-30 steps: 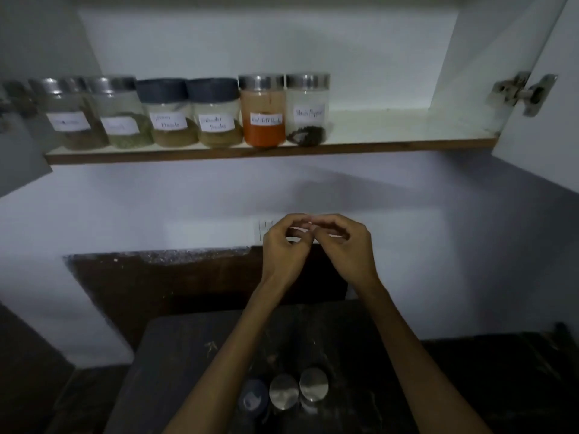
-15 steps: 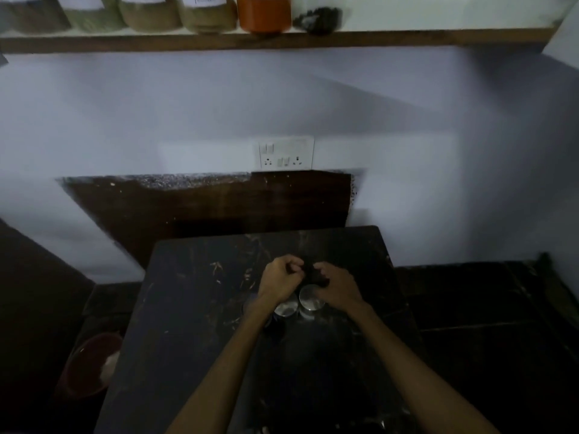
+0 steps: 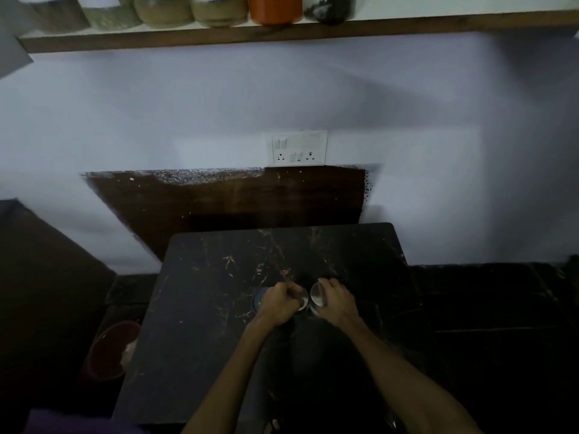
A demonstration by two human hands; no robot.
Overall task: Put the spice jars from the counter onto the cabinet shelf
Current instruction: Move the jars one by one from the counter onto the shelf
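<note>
Three spice jars stand close together on the dark marble counter point(image 3: 219, 308). My left hand point(image 3: 279, 303) is closed over the middle silver-lid jar point(image 3: 302, 304), of which only a sliver of lid shows. Around the right silver-lid jar point(image 3: 316, 297) my right hand point(image 3: 337, 301) curls its fingers. A blue-lid jar point(image 3: 258, 298) peeks out just left of my left hand. High above, the wooden-edged cabinet shelf point(image 3: 407, 26) carries a row of several filled jars, among them an orange one point(image 3: 275, 9); only their lower parts show.
A white socket plate point(image 3: 299, 147) sits on the wall above a dark backsplash panel point(image 3: 225, 198). A reddish bucket point(image 3: 112, 349) stands on the floor at the lower left. A lower dark surface point(image 3: 488, 296) lies to the right, and a cabinet door corner point(image 3: 12, 57) hangs upper left.
My hands have come down from mid-air in front of the wall to the jars on the counter. The view has tilted down, so the shelf has risen to the top edge.
</note>
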